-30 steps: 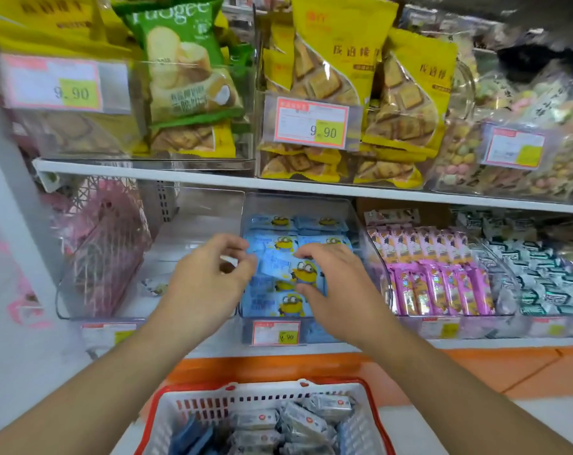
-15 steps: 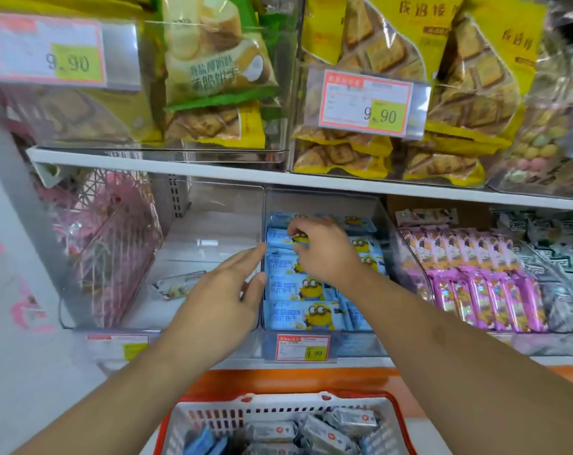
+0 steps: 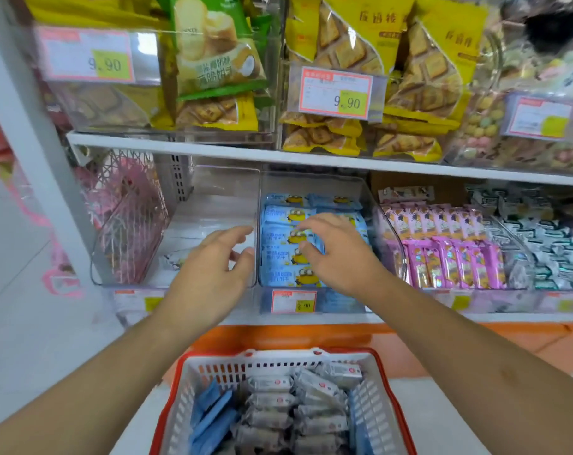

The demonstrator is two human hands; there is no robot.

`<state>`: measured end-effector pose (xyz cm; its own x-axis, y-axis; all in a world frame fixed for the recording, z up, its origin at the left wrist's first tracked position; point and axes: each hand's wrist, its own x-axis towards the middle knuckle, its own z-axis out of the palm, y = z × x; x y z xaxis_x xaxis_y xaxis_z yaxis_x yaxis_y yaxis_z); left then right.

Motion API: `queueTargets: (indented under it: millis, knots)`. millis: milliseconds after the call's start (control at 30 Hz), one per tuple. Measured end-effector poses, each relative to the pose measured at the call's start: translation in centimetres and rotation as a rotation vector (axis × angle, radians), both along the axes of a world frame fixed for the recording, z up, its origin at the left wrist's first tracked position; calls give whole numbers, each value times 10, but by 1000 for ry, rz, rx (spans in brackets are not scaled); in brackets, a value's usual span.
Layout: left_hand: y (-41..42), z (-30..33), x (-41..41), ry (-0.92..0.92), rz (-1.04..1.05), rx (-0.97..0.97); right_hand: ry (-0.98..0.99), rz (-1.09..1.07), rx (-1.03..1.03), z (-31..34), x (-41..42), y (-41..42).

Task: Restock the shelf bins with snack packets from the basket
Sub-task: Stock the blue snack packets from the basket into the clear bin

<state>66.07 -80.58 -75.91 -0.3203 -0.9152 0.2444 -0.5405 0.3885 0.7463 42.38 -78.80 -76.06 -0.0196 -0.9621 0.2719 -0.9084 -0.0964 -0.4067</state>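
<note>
Where the frame cut off its near end, the basket (image 3: 280, 359) held grey and blue packets. Beyond it, the left hand (image 3: 209, 274) hovered with loose fingers, holding nothing. The right hand (image 3: 336, 251) spread its fingers over the blue packets (image 3: 283, 239), lying crosswise in the clear bin (image 3: 311, 182); contact was unclear.

Under the right hand (image 3: 336, 254) lie pale-blue packets (image 3: 285, 236) printed with yellow cartoon figures, pink packets (image 3: 449, 257) to its right, a red-rimmed white basket (image 3: 381, 405) below.
</note>
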Motion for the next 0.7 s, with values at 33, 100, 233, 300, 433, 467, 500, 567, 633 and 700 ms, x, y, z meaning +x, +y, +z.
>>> queueTargets:
  millis: [33, 100, 233, 300, 433, 467, 500, 567, 633, 700]
  knots:
    - [9, -1, 5, -1, 7, -17, -17, 12, -13, -1, 5, 19]
    - [29, -4, 15, -21, -5, -19, -64, 64, 10, -10, 16, 56]
    - [65, -57, 39, -225, -91, 97, -17, 119, 55, -51, 41, 115]
    - [78, -102, 57, -358, -97, 144, 97, 118, 3, -74, 52, 125]
    - [91, -178, 97, -542, 78, 393, 249, 324, 165, -127, 86, 131]
    - [93, -191, 103, -568, 145, 491, 238, 366, 245, -145, 96, 132]
    - [93, -202, 108, -576, 184, 587, 225, 393, 336, -163, 108, 132]
    - [93, -221, 111, -510, 189, 734, 233, 425, 535, -198, 132, 124]
    - [89, -231, 112, -409, 176, 808, 263, 455, 666, -233, 155, 112]
    - [84, -235, 114, -332, 166, 845, 281, 458, 705, -266, 174, 101]
